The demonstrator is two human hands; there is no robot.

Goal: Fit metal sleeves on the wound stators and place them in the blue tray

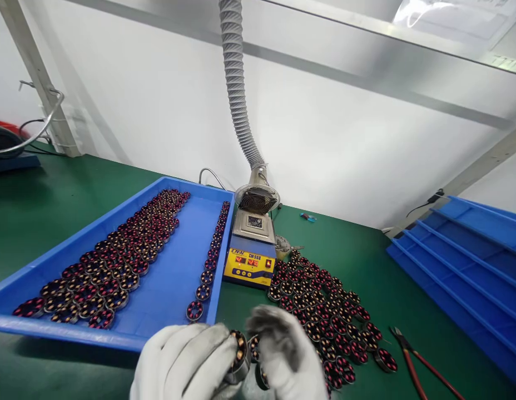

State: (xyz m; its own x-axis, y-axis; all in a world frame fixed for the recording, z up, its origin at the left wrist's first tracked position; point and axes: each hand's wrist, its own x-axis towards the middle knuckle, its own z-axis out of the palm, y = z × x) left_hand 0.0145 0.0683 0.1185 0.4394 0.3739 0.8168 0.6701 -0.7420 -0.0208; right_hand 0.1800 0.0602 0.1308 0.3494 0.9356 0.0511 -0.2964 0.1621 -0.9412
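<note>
My left hand [185, 361], in a white glove, is wrapped round a small round metal-rimmed part [240, 355] with copper-coloured segments inside. My right hand [289, 353], gloved too and smeared by motion, is just to the right, its dark-stained fingers curled over or beside further round parts [254, 348]; whether it grips one is unclear. Many similar parts [320, 305] lie in a heap on the green table, right of the hands. Behind my left hand, the blue tray [174, 266] holds a broad block of these parts on its left and a single row along its right side.
A yellow and blue solder pot unit [249, 265] stands behind the hands, under a grey flexible duct [237, 83]. Red-handled cutters [412, 358] lie right of the heap. Stacked blue trays [466, 266] lean at the far right. A metal shelf [366, 33] crosses above.
</note>
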